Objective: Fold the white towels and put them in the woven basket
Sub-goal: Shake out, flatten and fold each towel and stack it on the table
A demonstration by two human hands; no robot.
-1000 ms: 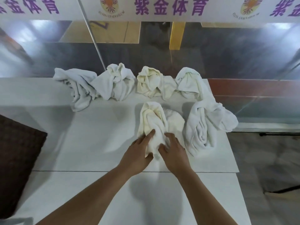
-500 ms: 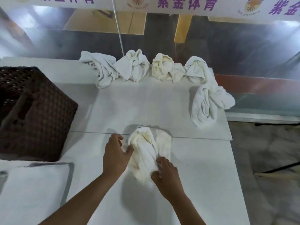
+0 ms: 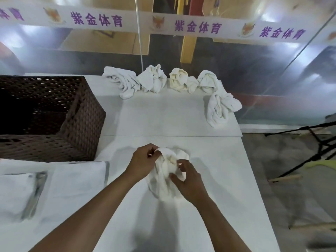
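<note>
Soft cloth towel [image 3: 164, 176] – matt woven basket [image 3: 78, 124]

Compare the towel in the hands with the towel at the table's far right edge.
The held towel lies near the table's front, pinched by the left hand and right hand; the far-right towel lies untouched. The held towel is bunched in a rounded heap; the far-right one is longer and loosely rolled. Both are white and unfolded.

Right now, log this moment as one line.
left hand: pinches crumpled towel | right hand: grips it | woven basket: left | unfolded towels waiting: five
</note>
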